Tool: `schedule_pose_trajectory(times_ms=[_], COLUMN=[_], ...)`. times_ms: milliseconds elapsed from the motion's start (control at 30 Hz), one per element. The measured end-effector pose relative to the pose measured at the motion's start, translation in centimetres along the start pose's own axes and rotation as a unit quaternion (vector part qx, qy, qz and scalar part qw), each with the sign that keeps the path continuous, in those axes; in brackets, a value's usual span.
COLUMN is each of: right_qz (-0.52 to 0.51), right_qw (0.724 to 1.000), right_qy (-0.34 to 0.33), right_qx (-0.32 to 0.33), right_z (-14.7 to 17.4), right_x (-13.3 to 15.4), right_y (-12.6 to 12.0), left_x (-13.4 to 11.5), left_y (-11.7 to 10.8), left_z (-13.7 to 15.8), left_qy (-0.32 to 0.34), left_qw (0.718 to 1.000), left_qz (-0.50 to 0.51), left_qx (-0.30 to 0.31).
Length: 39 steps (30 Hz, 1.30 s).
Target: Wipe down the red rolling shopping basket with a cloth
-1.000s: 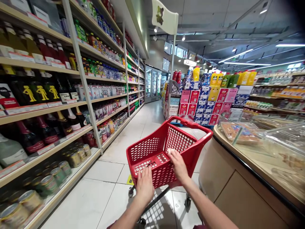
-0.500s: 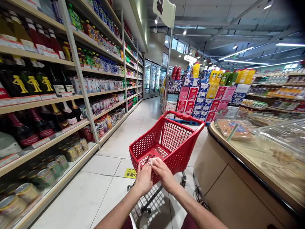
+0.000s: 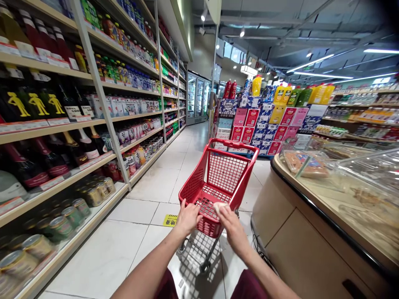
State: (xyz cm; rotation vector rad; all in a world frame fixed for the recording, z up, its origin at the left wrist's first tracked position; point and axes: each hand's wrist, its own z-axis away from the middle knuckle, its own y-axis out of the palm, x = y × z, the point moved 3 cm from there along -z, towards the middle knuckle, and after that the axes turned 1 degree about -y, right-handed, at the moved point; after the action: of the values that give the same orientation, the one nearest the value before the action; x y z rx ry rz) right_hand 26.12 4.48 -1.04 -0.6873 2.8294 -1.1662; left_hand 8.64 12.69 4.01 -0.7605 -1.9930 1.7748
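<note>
A red plastic shopping cart point(image 3: 193, 182) stands in the aisle before me, its near end low and close to my knees and its handle at the far side. The basket holds nothing that I can see. My left hand point(image 3: 188, 217) is closed over the rim at the near left corner. At the near right corner my right hand point(image 3: 233, 226) presses a crumpled white tissue point(image 3: 219, 206) against the rim, and its fingers partly hide the tissue.
Shelves of bottles and cans point(image 3: 102, 120) line the left side. On the right stands a display counter point(image 3: 280, 216) with clear covers. Stacked drink cartons point(image 3: 249, 124) rise beyond the cart. A yellow floor sticker point(image 3: 170, 220) lies left of the cart, and cables point(image 3: 260, 251) run by the counter's base.
The cart has turned so its near end faces me more squarely. My right hand has moved right with the tissue, away from my left hand, which has shifted slightly up the rim.
</note>
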Motion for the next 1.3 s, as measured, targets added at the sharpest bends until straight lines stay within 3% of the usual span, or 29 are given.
schedule_pose_trajectory(times_ms=[133, 333, 400, 533, 733, 833, 1000, 1167, 1300], right_qz=[0.032, 0.028, 0.038, 0.033, -0.156, -0.126, -0.023, 0.038, 0.034], right_qw=[0.993, 0.997, 0.996, 0.984, 0.961, 0.954, 0.988, 0.996, 0.997], right_qy=[0.107, 0.063, 0.074, 0.157, 0.212, 0.252, 0.151, 0.065, 0.044], right_qx=[-0.030, -0.028, -0.037, -0.074, -0.085, -0.099, -0.026, 0.039, 0.045], right_z=[-0.1, -0.5, 0.2, 1.2, -2.9, -3.2, -0.8, -1.1, -1.5], right_x=[-1.7, 1.8, 0.5, -2.5, 1.2, 0.2, -2.0, -1.0, -1.9], right_y=[-0.2, 3.5, 2.6, 0.1, 0.9, 0.2, 0.4, 1.8, 1.3], left_x=[1.0, -0.1, 0.0, -0.2, -1.5, -1.5, -1.2, -1.4, -1.8], left_y=[0.0, 1.1, 1.3, 1.8, 2.7, 2.5, 2.0, 1.8, 1.9], left_z=[-0.4, -0.8, -0.7, -0.7, -0.8, -0.6, -0.2, -0.1, 0.0], left_qy=[-0.033, 0.004, -0.004, 0.000, 0.029, 0.018, -0.013, -0.018, -0.034], left_qw=[0.999, 0.999, 0.998, 0.996, 0.995, 0.994, 0.992, 0.992, 0.991], left_qz=[-0.005, -0.002, 0.006, 0.021, 0.037, 0.061, 0.079, 0.078, 0.082], left_qx=[0.013, 0.045, 0.060, 0.083, 0.083, 0.086, 0.101, 0.095, 0.103])
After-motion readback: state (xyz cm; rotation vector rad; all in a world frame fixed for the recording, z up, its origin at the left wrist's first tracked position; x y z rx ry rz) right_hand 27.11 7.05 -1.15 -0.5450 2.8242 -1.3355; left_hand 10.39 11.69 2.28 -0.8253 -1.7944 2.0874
